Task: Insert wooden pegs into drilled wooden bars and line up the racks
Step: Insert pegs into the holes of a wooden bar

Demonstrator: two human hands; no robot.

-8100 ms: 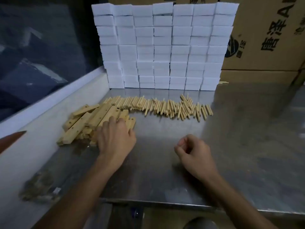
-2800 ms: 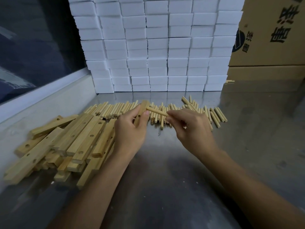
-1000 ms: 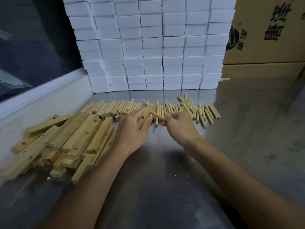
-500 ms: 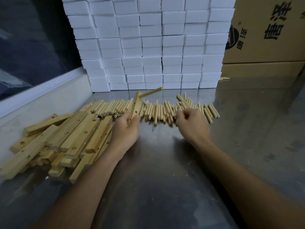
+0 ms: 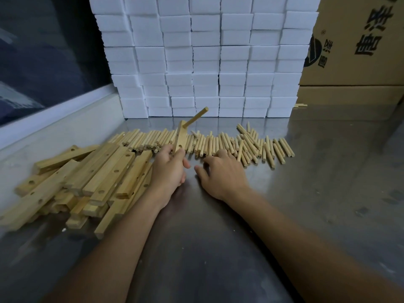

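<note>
Gripping a drilled bar (image 5: 180, 136) upright with one peg (image 5: 196, 118) stuck in its top hole, the left hand (image 5: 169, 169) curls round it; the right hand (image 5: 220, 173) reaches, fingers loose, onto the row of pegs (image 5: 229, 145).

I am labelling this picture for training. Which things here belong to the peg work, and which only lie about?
Job: left hand gripping a drilled bar with one peg in it; right hand at the loose pegs; pile of bars.

Lying about: white foam blocks; cardboard boxes.
</note>
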